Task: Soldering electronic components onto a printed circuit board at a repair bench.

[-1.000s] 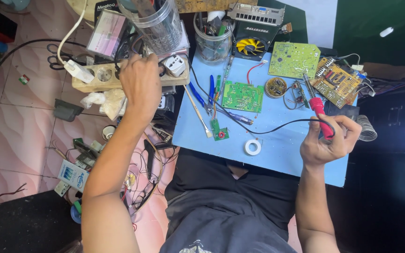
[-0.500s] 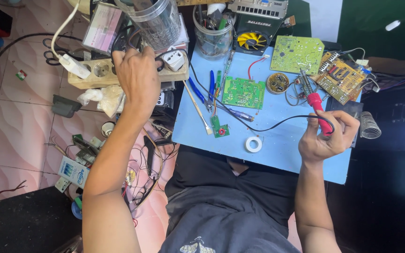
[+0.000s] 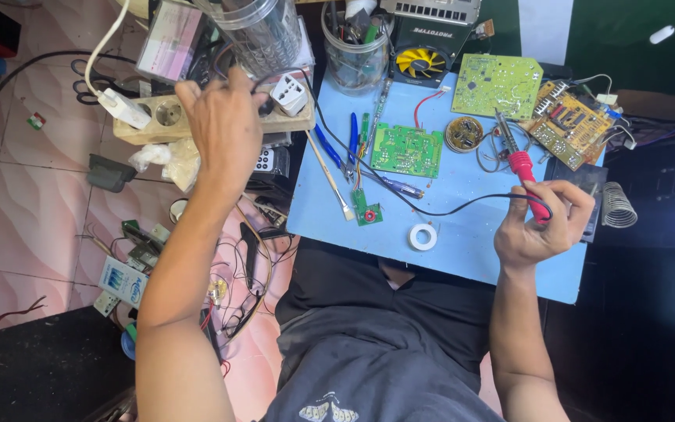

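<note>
Head camera, looking straight down at a seated person's lap and a blue work board (image 3: 462, 242) resting across it.

At about 3 o'clock, the right hand (image 3: 541, 227) is clenched around the red handle of a soldering iron (image 3: 523, 170). The iron's metal tip points up toward 12 o'clock, just beside a brown circuit board (image 3: 572, 123). A black cord (image 3: 431, 209) runs from the handle across the blue board toward 10 o'clock.

At about 11 o'clock, the left hand (image 3: 224, 129) reaches out over a beige power strip (image 3: 197, 121) on the tiled floor, its fingers curled down at the strip. Whether they grasp anything there cannot be seen, as the back of the hand hides it. A white plug (image 3: 123, 108) sits in the strip to the hand's left, and a white adapter (image 3: 289, 95) lies to its right.

Near the centre lies a green circuit board (image 3: 406, 150). A roll of white tape (image 3: 423, 236) lies below it at 6 o'clock. A larger green board (image 3: 498, 84) lies at 1 o'clock, beside a clear jar of tools (image 3: 355, 51).
</note>
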